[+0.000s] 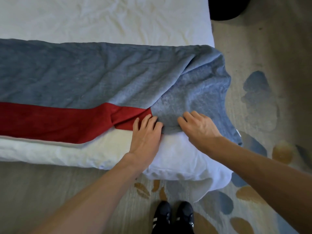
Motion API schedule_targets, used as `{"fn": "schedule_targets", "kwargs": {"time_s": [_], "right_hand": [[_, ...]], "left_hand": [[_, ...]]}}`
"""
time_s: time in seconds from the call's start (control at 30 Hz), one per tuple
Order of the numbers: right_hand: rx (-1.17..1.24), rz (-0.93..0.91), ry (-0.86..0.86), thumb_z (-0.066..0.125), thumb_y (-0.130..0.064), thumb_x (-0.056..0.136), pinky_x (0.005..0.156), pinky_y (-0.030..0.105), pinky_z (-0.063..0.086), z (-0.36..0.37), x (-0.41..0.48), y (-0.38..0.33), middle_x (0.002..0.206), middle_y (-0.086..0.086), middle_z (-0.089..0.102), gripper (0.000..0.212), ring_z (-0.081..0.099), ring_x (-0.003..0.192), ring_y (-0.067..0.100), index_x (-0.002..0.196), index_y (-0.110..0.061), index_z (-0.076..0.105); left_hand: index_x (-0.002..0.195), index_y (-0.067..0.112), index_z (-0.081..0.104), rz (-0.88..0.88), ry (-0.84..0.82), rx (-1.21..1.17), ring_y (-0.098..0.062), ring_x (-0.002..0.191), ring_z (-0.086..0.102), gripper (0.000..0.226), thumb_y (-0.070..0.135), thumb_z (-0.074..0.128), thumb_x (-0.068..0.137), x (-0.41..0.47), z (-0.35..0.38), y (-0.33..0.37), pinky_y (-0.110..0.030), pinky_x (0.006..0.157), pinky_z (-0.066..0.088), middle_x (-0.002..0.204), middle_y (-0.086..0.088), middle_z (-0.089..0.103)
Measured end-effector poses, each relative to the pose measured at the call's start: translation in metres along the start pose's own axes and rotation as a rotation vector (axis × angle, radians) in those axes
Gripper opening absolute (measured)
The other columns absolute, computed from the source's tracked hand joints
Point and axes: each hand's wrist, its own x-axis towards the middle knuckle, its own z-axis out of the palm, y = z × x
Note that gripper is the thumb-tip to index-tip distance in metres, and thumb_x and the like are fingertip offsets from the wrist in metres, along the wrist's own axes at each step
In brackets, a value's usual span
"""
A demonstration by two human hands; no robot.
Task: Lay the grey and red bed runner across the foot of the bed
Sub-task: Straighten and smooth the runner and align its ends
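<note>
The grey and red bed runner stretches across the white bed from the left edge to the bed's right corner. Its red band runs along the near side and is twisted near the middle. At the right end the grey cloth is folded over itself and hangs off the corner. My left hand presses where the red band meets the grey fold, fingers curled on the folded edge. My right hand lies just to its right, fingers bent into the grey fold.
A white duvet droops over the near corner of the bed toward the patterned carpet. My black shoes stand close to the bed's foot. A dark round object sits on the floor at the top right.
</note>
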Motion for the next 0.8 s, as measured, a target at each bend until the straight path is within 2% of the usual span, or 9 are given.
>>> {"fn": "schedule_targets", "kwargs": {"time_s": [0.17, 0.33, 0.4, 0.47, 0.53, 0.57, 0.63, 0.67, 0.8], "right_hand": [[0.198, 0.045, 0.098, 0.066, 0.016, 0.037, 0.045, 0.025, 0.026, -0.006, -0.017, 0.020, 0.051, 0.010, 0.049, 0.030, 0.045, 0.042, 0.028, 0.054, -0.005, 0.053], [0.238, -0.005, 0.103, 0.058, 0.005, 0.033, 0.044, 0.030, 0.039, 0.012, -0.057, 0.050, 0.046, 0.007, 0.048, 0.022, 0.047, 0.038, 0.027, 0.049, -0.009, 0.050], [0.220, 0.015, 0.039, 0.057, 0.002, 0.034, 0.043, 0.031, 0.039, 0.022, -0.075, 0.061, 0.043, 0.006, 0.047, 0.020, 0.047, 0.037, 0.025, 0.048, -0.011, 0.051], [0.162, 0.062, -0.056, 0.068, 0.006, 0.030, 0.044, 0.032, 0.040, 0.035, -0.092, 0.071, 0.043, 0.005, 0.048, 0.028, 0.049, 0.038, 0.025, 0.047, -0.012, 0.053], [0.126, 0.127, -0.137, 0.078, 0.004, 0.032, 0.049, 0.034, 0.046, 0.046, -0.105, 0.081, 0.048, 0.005, 0.052, 0.032, 0.054, 0.046, 0.027, 0.050, -0.012, 0.057], [0.126, 0.180, -0.168, 0.081, 0.001, 0.041, 0.056, 0.037, 0.048, 0.052, -0.110, 0.086, 0.055, 0.006, 0.056, 0.028, 0.058, 0.054, 0.028, 0.056, -0.013, 0.061], [0.073, 0.289, -0.250, 0.073, -0.012, 0.069, 0.078, 0.037, 0.046, 0.058, -0.118, 0.094, 0.083, 0.005, 0.061, 0.015, 0.060, 0.084, 0.028, 0.081, -0.017, 0.065], [0.067, 0.315, -0.290, 0.066, -0.016, 0.075, 0.086, 0.036, 0.041, 0.060, -0.119, 0.095, 0.096, 0.005, 0.059, 0.018, 0.057, 0.096, 0.027, 0.092, -0.019, 0.063], [0.187, 0.290, -0.255, 0.062, -0.011, 0.071, 0.091, 0.035, 0.036, 0.058, -0.117, 0.073, 0.108, 0.007, 0.054, 0.036, 0.051, 0.103, 0.028, 0.107, -0.016, 0.059]], "left_hand": [[0.097, 0.011, 0.063, 0.125, 0.089, -0.072, -0.028, 0.126, 0.045, 0.012, 0.017, 0.055, 0.089, 0.000, -0.008, 0.021, -0.052, 0.103, 0.031, 0.123, -0.009, 0.057], [0.088, 0.015, 0.063, 0.298, 0.094, -0.147, -0.023, 0.101, 0.059, 0.030, 0.029, 0.037, 0.092, -0.005, -0.003, 0.064, -0.043, 0.089, 0.044, 0.105, -0.003, 0.065], [0.088, 0.017, 0.063, 0.358, 0.045, -0.138, -0.021, 0.094, 0.060, 0.034, 0.035, 0.035, 0.092, -0.008, 0.002, 0.085, -0.039, 0.082, 0.046, 0.099, 0.001, 0.065], [0.091, 0.018, 0.062, 0.422, 0.005, -0.103, -0.019, 0.095, 0.060, 0.030, 0.038, 0.039, 0.092, -0.010, 0.008, 0.103, -0.036, 0.082, 0.045, 0.100, 0.002, 0.065], [0.102, 0.016, 0.060, 0.490, -0.037, -0.107, -0.021, 0.105, 0.056, 0.027, 0.037, 0.048, 0.089, -0.011, 0.013, 0.115, -0.037, 0.089, 0.042, 0.111, -0.001, 0.062], [0.107, 0.015, 0.059, 0.508, -0.056, -0.109, -0.022, 0.111, 0.053, 0.030, 0.035, 0.053, 0.085, -0.011, 0.013, 0.117, -0.038, 0.093, 0.040, 0.117, -0.003, 0.060], [0.109, 0.016, 0.061, 0.515, -0.056, -0.065, -0.023, 0.117, 0.052, 0.040, 0.035, 0.064, 0.074, -0.012, 0.013, 0.115, -0.038, 0.098, 0.040, 0.122, -0.005, 0.058], [0.106, 0.017, 0.064, 0.505, -0.053, -0.036, -0.022, 0.118, 0.053, 0.042, 0.036, 0.068, 0.069, -0.012, 0.013, 0.113, -0.038, 0.099, 0.040, 0.123, -0.005, 0.059], [0.086, 0.021, 0.070, 0.450, -0.033, -0.052, -0.021, 0.116, 0.056, 0.024, 0.031, 0.074, 0.064, -0.012, 0.018, 0.109, -0.042, 0.098, 0.041, 0.119, -0.004, 0.063]]}}
